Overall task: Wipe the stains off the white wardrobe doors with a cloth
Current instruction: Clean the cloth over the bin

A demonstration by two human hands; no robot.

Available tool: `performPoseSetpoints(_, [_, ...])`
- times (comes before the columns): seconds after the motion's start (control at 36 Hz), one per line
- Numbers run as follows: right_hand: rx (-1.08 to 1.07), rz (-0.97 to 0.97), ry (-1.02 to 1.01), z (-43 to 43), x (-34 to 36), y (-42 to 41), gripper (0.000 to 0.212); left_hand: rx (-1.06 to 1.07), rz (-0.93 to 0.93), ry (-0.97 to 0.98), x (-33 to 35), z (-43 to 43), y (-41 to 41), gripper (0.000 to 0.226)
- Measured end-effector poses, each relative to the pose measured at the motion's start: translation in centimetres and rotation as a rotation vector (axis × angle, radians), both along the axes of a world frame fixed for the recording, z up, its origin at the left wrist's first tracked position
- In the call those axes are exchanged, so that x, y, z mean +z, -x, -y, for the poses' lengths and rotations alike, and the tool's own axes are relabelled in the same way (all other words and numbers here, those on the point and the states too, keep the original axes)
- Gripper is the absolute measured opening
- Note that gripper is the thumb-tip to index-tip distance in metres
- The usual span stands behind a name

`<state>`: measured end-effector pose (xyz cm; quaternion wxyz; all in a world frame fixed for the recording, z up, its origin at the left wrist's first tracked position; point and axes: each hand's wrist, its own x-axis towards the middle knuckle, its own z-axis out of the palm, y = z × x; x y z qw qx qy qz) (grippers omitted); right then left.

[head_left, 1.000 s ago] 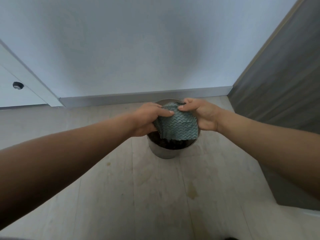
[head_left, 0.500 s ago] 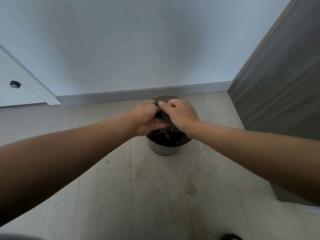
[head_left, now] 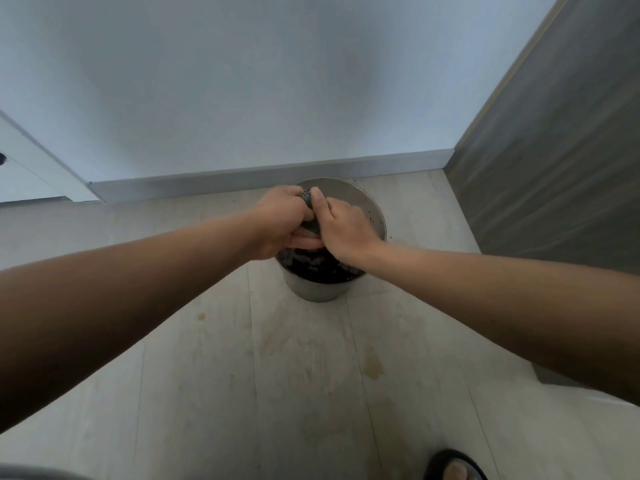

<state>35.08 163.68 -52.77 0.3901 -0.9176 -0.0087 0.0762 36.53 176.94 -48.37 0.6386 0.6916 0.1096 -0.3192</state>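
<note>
Both hands are meeting over a round metal bucket (head_left: 378, 216), fingers curled tight. The left hand (head_left: 280, 223) is gripping one end of the cloth (head_left: 307, 197) and the right hand (head_left: 341, 230) is gripping the other. The cloth is showing only as a dark, bumpy-textured wad squeezed between the two fists, directly above the bucket's mouth. Below the hands, the bucket's smooth grey inner wall is carrying small dark specks, and something dark and lumpy (head_left: 318, 268) is sitting inside it. Under the forearms, pale matte floor planks (head_left: 294, 393) are showing a yellowish blotch (head_left: 373, 367). Beyond the hands, a plain white wall (head_left: 277, 81) is meeting a grey skirting board (head_left: 242, 174). Far left of the left arm, a white cabinet front (head_left: 31, 168) is edging in. Right of the right arm, a grey streaked panel (head_left: 554, 168) is standing upright. A dark sandal (head_left: 446, 457) is peeking in near the right elbow.
</note>
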Motion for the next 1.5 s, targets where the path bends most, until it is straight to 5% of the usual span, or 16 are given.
performPoseSetpoints(0.11, [0.204,-0.096,0.143,0.4,0.6,-0.8,0.065,-0.067,0.019,-0.153,-0.6,-1.9,-0.9,0.016])
performPoseSetpoints(0.31, [0.378,-0.178,0.354,0.9,1.4,-2.5,0.047,-0.171,0.074,-0.135,-0.8,-3.6,-1.7,0.016])
performPoseSetpoints(0.39, [0.336,-0.221,0.393,0.5,1.2,-2.3,0.032,-0.306,0.257,-0.339,-0.4,-3.3,-2.0,0.023])
performPoseSetpoints(0.44, [0.323,-0.278,0.406,0.3,1.1,-2.3,0.029,-0.473,0.419,-0.545,-0.3,-2.6,-1.8,0.047])
performPoseSetpoints(0.5, [0.306,-0.317,0.383,0.3,1.0,-2.2,0.030,-0.644,0.593,-0.751,-0.4,-2.0,-1.6,0.068])
performPoseSetpoints(0.58, [0.323,-0.351,0.303,0.2,1.0,-2.3,0.014,-0.832,0.837,-1.022,-1.5,-0.9,-0.8,0.060])
performPoseSetpoints(0.69, [0.228,-0.389,0.081,0.3,1.5,-2.0,0.029,-0.807,0.830,-1.110,-2.9,0.1,0.2,0.071])
performPoseSetpoints(0.81, [0.173,-0.492,0.001,0.7,2.2,-2.6,0.018,-0.779,1.065,-1.213,-2.6,0.0,-0.2,0.030])
performPoseSetpoints(0.94, [0.155,-0.610,-0.037,1.3,2.6,-3.1,0.022,-0.870,1.273,-1.326,-1.5,0.2,-0.4,0.042])
performPoseSetpoints(1.03, [0.154,-0.644,-0.059,1.2,2.4,-2.8,0.020,-0.912,1.282,-1.365,-1.7,0.2,-0.4,0.031])
performPoseSetpoints(1.25, [0.210,-0.338,0.318,0.5,1.7,-3.0,0.020,-0.931,1.114,-1.365,-0.9,0.6,-0.4,0.003])
performPoseSetpoints(1.5, [0.213,-0.237,0.462,0.8,0.4,-1.1,0.014,-0.960,1.039,-1.370,-2.2,1.3,-0.3,0.015])
